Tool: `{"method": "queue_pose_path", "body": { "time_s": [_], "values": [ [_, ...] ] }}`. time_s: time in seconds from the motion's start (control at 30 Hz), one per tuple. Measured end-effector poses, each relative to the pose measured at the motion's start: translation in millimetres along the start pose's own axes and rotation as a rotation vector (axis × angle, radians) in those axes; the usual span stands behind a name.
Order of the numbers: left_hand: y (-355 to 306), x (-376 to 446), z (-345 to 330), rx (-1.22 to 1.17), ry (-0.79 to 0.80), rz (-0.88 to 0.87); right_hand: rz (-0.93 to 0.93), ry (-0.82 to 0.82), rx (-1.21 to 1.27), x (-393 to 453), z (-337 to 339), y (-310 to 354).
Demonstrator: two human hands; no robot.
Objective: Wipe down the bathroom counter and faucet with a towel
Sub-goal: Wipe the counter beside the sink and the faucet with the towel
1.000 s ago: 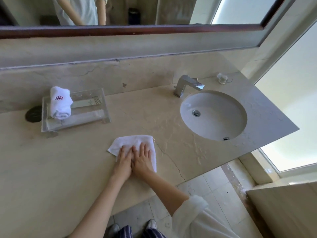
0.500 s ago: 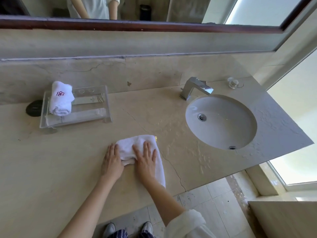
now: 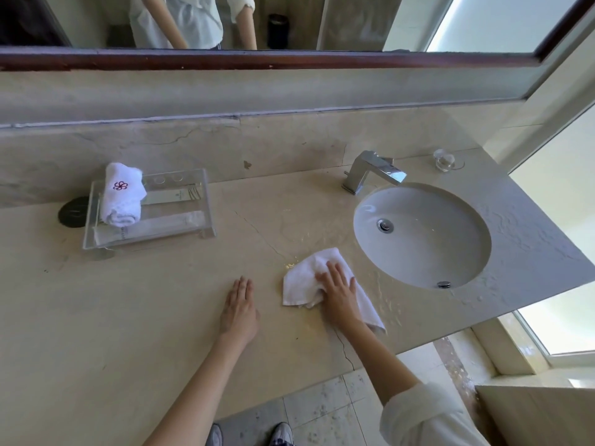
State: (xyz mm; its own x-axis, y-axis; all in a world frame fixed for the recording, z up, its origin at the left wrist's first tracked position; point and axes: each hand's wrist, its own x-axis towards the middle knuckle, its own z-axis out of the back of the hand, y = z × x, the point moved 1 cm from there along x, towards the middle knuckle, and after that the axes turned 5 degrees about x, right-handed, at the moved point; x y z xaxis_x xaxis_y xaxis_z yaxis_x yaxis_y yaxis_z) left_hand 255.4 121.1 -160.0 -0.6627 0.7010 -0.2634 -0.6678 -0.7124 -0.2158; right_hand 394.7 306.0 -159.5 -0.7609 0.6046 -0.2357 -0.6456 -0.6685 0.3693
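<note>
A white towel (image 3: pixel 304 280) lies crumpled on the beige stone counter (image 3: pixel 161 300), just left of the round sink (image 3: pixel 421 235). My right hand (image 3: pixel 338 291) presses flat on the towel, fingers spread toward the wall. My left hand (image 3: pixel 240 309) rests palm down on the bare counter, a hand's width left of the towel, holding nothing. The chrome faucet (image 3: pixel 370 172) stands behind the sink, well beyond both hands. Wet streaks glisten on the counter between the towel and the faucet.
A clear acrylic tray (image 3: pixel 180 220) at the back left carries a rolled white towel (image 3: pixel 122 194) with a purple flower mark. A dark round disc (image 3: pixel 72 211) lies left of it. A small glass dish (image 3: pixel 446 160) sits behind the sink. The counter's front edge runs close under my wrists.
My right hand has slid the towel to the right, toward the sink. My left hand has come off the towel and now lies on the bare counter.
</note>
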Motion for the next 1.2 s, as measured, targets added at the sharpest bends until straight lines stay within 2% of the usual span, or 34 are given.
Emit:
{"method": "queue_pose_path", "body": {
  "time_s": [0.17, 0.3, 0.43, 0.5, 0.73, 0.83, 0.97, 1.07, 1.2],
  "values": [
    [-2, 1, -4, 0.065, 0.141, 0.053, -0.146, -0.133, 0.251, 13, 3, 19],
    [-6, 5, -4, 0.044, 0.215, 0.072, -0.251, -0.192, 0.325, 22, -1, 33],
    [-7, 7, -7, -0.018, 0.231, 0.093, -0.261, -0.153, 0.119, 29, -14, 50],
    [-6, 8, -6, -0.039, 0.233, 0.090, -0.245, -0.175, 0.162, 27, -16, 52],
    [1, 12, 0, -0.115, 0.282, 0.067, -0.035, -0.204, 0.409, 14, 14, 10],
    [1, 12, 0, -0.148, 0.270, 0.068, 0.040, -0.097, 0.326, -3, 3, 36],
    [7, 21, 11, -0.243, 0.246, 0.042, 0.236, 0.017, 0.286, -44, -35, 78],
    [9, 23, 14, -0.202, 0.223, 0.005, 0.393, 0.069, 0.187, -79, -67, 104],
    [0, 13, 12, -0.102, 0.198, 0.041, 0.439, 0.076, 0.109, -105, -84, 115]
  ]
}}
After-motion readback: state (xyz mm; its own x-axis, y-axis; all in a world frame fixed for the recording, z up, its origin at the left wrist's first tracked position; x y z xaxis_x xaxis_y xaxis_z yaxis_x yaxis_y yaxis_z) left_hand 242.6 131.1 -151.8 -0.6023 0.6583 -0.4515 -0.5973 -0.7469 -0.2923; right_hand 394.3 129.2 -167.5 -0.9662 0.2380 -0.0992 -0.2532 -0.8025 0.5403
